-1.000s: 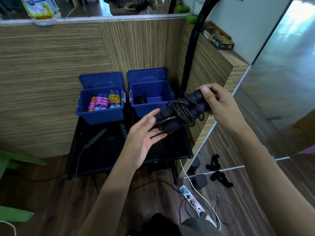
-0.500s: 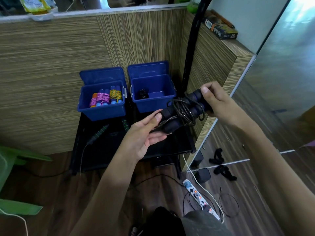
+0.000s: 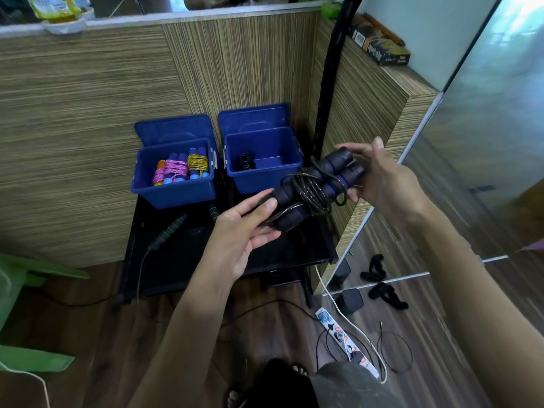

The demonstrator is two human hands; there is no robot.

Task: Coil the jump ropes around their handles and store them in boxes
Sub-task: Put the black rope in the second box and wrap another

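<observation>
Two hands on the coiled black jump rope [image 3: 316, 189], just in front of the right-hand box [image 3: 265, 178]: right hand [image 3: 382, 181] grips the handle ends, left hand [image 3: 244, 228] pinches the near end. Keep the coil tight while lowering it in.

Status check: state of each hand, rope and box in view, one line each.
Left hand: fingers pinch the near end of the black rope's handles.
Right hand: grips the far end.
Black rope: coiled round its paired handles, held above the table.
Left box: lid open, holds coiled coloured ropes.
Right box: lid open, one black bundle inside.
Green rope: uncoiled on the black table.
</observation>
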